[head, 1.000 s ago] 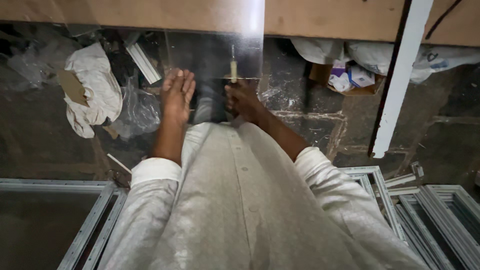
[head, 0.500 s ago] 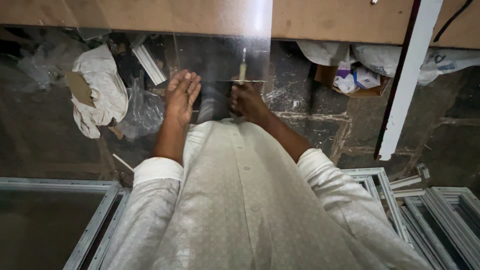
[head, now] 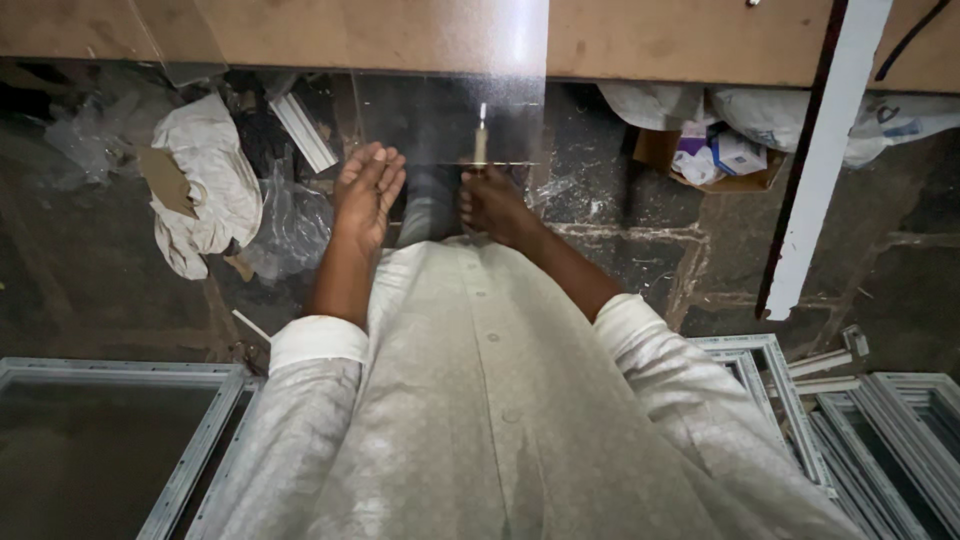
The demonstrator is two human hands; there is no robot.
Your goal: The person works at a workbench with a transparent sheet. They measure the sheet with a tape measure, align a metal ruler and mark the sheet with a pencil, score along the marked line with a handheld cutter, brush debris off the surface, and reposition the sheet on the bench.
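Since a sec ago the right hand [head: 495, 205] has pushed its gripped thin tool [head: 480, 135] further up the glass sheet [head: 450, 110] on the desk [head: 650, 40], w/ left hand [head: 368, 190] flat, released, steadying the glass.

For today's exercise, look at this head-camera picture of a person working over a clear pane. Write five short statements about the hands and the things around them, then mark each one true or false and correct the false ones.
1. The right hand holds a thin pale tool against the clear pane. True.
2. The left hand is clenched in a fist. False: it lies flat with the fingers stretched out.
3. A crumpled white cloth lies on the floor to the left of the left hand. True.
4. The pane rests on a red table. False: it leans over a brown wooden board.
5. Grey window frames lie at the lower right. True.
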